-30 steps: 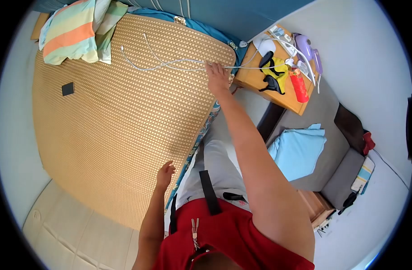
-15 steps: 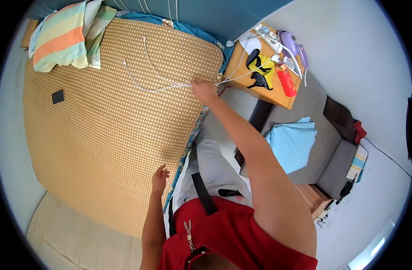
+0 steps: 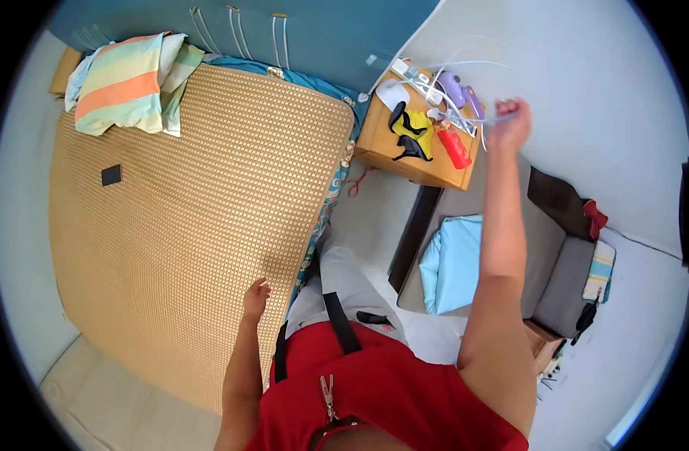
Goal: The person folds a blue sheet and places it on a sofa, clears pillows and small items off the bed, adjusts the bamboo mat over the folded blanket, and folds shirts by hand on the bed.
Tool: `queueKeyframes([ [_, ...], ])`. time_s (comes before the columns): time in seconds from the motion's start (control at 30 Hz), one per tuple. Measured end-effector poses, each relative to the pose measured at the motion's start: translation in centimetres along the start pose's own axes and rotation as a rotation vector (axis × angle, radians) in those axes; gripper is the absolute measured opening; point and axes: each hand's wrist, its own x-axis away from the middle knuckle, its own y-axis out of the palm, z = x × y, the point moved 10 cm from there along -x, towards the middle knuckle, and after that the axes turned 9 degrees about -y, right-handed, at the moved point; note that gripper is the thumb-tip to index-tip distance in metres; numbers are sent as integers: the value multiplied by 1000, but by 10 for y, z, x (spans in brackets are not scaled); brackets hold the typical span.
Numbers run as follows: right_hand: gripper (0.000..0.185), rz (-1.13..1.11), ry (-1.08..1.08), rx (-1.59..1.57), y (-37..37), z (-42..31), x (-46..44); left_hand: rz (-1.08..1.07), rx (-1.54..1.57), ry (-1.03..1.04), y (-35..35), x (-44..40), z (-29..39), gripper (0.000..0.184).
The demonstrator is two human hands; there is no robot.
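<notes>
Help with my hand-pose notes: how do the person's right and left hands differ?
The right hand is closed around a blurred white cable, while the left hand shows nothing in it. The right hand reaches out near the nightstand; the left hand is lower in the picture, seen against the woven mat. Both hands are bare.

I have my right arm [image 3: 502, 240] stretched out, the right hand [image 3: 510, 126] curled into a grip, wrist [image 3: 502, 152] behind the fingers [image 3: 519, 107] (slightly blurred from where I sit). My left hand [image 3: 255, 300], loosely bent, hangs well apart from those fingers.
</notes>
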Motion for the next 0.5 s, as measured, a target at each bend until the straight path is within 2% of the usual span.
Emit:
queueKeyframes([
  [0.07, 9, 161, -19, 15, -56, -5, -46, 12, -46, 20, -2, 2, 1, 34],
  [0.13, 8, 344, -14, 174, -109, -5, -74, 19, -89, 39, -1, -4, -8, 34],
  [0.2, 10, 325, -25, 483, -133, -12, -83, 59, -154, 51, -1, -3, -5, 34],
  [0.27, 27, 195, 114, 682, -209, 27, -121, 98, -197, 72, -1, -10, -20, 34],
  [0.3, 29, 170, 166, 734, -227, 45, -123, 106, -184, 76, -4, -7, -21, 34],
  [0.37, 60, 48, 194, 1069, -244, 72, -117, 125, -162, 84, -4, -1, -15, 34],
  [0.4, 71, -5, 194, 1135, -206, 66, -78, 137, -181, 76, -6, 1, -15, 34],
  [0.47, 61, -251, 32, 1360, -192, 107, -64, 151, -221, 62, -8, 7, -14, 34],
  [0.5, 54, -395, 77, 1361, -169, 129, -43, 162, -216, 46, -10, 11, -16, 34],
])
